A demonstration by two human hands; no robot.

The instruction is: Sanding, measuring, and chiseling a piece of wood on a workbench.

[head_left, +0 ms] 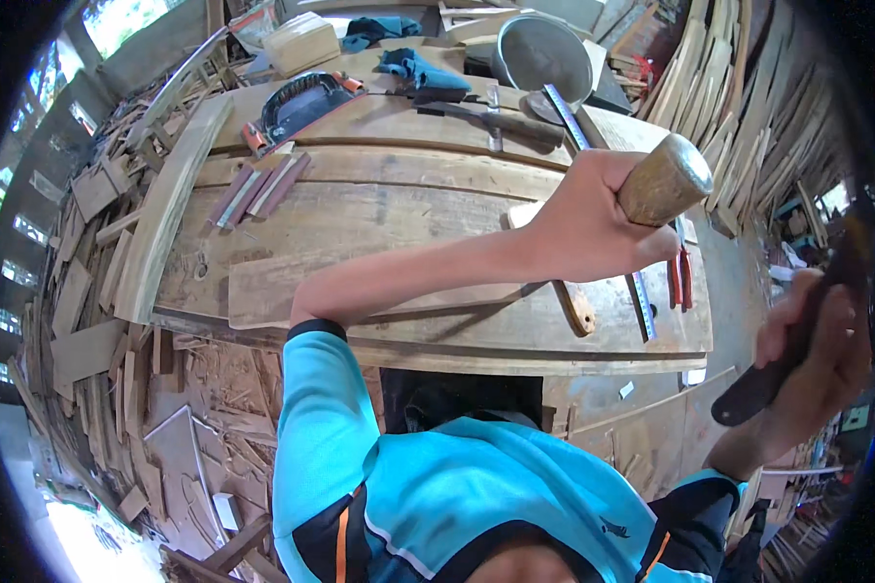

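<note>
My left hand (583, 219) is closed round a thick wooden handle (667, 185) with a worn, rounded end, held above the right part of the workbench (389, 209). Whatever the handle is fixed to is hidden by the hand. Off the bench's right end, my right hand (831, 335) grips a dark, flat tool handle (773, 374). Its upper part fades into the dark rim, so the tool's kind is unclear. Under my left hand lie a wooden piece with a hole (579, 311) and a long metal ruler (642, 309). Red-handled pliers (683, 277) rest beside the ruler.
Farther back on the bench are a black tool with orange ends (301, 107), reddish wood blocks (259, 191), blue cloths (423, 70) and a grey bucket (544, 60). Planks (177, 209) border the left side. Scrap wood (87, 340) and leaning boards (705, 83) stand around.
</note>
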